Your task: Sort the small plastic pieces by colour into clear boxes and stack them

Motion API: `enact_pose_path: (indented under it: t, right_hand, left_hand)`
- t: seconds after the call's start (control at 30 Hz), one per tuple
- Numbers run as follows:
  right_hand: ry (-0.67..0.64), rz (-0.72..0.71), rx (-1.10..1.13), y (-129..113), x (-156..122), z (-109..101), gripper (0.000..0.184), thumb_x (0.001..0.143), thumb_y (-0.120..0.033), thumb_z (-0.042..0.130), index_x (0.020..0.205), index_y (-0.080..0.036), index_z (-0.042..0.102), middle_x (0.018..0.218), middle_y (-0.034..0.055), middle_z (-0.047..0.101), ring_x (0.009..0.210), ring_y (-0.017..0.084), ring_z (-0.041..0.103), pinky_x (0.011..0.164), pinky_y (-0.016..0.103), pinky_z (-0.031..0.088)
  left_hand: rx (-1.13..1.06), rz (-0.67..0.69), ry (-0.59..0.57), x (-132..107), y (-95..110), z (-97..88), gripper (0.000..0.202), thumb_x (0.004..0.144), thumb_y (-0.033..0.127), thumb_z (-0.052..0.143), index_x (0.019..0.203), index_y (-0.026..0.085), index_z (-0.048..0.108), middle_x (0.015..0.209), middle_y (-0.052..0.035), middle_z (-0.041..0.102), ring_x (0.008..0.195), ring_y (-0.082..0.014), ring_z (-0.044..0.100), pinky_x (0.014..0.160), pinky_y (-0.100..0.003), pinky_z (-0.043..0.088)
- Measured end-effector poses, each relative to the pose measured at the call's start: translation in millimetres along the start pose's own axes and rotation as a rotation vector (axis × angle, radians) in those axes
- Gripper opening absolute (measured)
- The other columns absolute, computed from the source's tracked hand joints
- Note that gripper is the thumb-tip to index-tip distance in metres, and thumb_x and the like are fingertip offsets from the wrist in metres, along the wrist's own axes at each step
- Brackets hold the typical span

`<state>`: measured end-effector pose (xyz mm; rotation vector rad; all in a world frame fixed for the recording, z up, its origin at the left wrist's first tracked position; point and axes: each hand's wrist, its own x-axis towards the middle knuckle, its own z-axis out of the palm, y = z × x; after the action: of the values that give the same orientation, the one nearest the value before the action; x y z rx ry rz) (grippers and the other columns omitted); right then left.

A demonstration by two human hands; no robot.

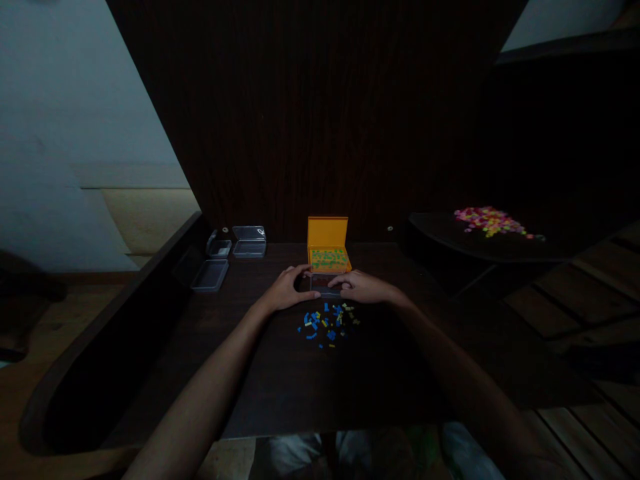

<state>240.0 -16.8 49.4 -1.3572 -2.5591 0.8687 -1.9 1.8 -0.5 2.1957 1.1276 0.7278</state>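
Note:
Both hands rest on a small clear plastic box on the dark table. My left hand curls round the box's left end and my right hand grips its right end. Just behind the clear box stands an open orange box with its lid up, filled with green and yellow pieces. In front of my hands lies a scatter of small blue and yellow pieces.
Several clear plastic boxes lie at the table's back left. A heap of pink and yellow pieces sits on a dark surface to the right. A dark wooden panel rises behind the table. The scene is dim.

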Motion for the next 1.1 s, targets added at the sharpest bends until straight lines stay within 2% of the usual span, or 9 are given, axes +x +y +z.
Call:
enact_pose_path:
  t: [0.1,0.47,0.67,0.87,1.1]
  right_hand:
    - [0.011,-0.003,0.003,2,1,2,0.043,0.076,-0.011,0.05,0.115,-0.016,0.07,0.086,0.0034,0.07,0.064,0.011,0.054,0.058,0.021,0.039]
    - [-0.011,-0.021,-0.014,6,3,3,0.046,0.078,-0.013,0.047,0.12,-0.015,0.067,0.112,0.0074,0.07,0.086,0.016,0.064,0.074,0.023,0.047]
    - [0.0,-0.006,-0.017,3,-2,-1,0.045,0.078,-0.015,0.047,0.116,-0.016,0.07,0.105,0.0065,0.072,0.082,0.016,0.064,0.072,0.024,0.047]
    - [0.043,0.038,0.007,0,-9,-8,0.049,0.078,-0.016,0.045,0.123,-0.012,0.065,0.098,0.0068,0.073,0.072,0.014,0.061,0.066,0.022,0.045]
    - [0.058,0.026,-0.021,5,-14,-7,0.046,0.079,-0.016,0.046,0.12,-0.015,0.067,0.102,0.0062,0.072,0.076,0.015,0.063,0.068,0.023,0.046]
  left_hand:
    - [0.009,-0.015,0.002,0,0,-0.1,0.075,0.068,0.053,0.075,0.132,0.021,0.051,0.115,-0.0075,0.064,0.109,-0.0272,0.058,0.097,-0.041,0.045]
    - [0.016,-0.022,0.0,-1,5,-2.2,0.075,0.069,0.053,0.075,0.132,0.021,0.05,0.116,-0.0078,0.064,0.11,-0.0272,0.057,0.097,-0.041,0.045]
    - [0.016,-0.006,0.003,0,3,-1.5,0.075,0.069,0.053,0.076,0.131,0.021,0.051,0.115,-0.0078,0.065,0.109,-0.0269,0.057,0.096,-0.041,0.045]
    - [0.022,-0.013,0.001,0,2,-0.7,0.076,0.069,0.053,0.075,0.132,0.02,0.05,0.116,-0.007,0.065,0.11,-0.0264,0.058,0.097,-0.04,0.045]
    - [0.021,-0.006,0.002,0,1,-0.8,0.076,0.069,0.054,0.075,0.132,0.02,0.05,0.115,-0.0074,0.065,0.11,-0.0266,0.058,0.098,-0.04,0.044]
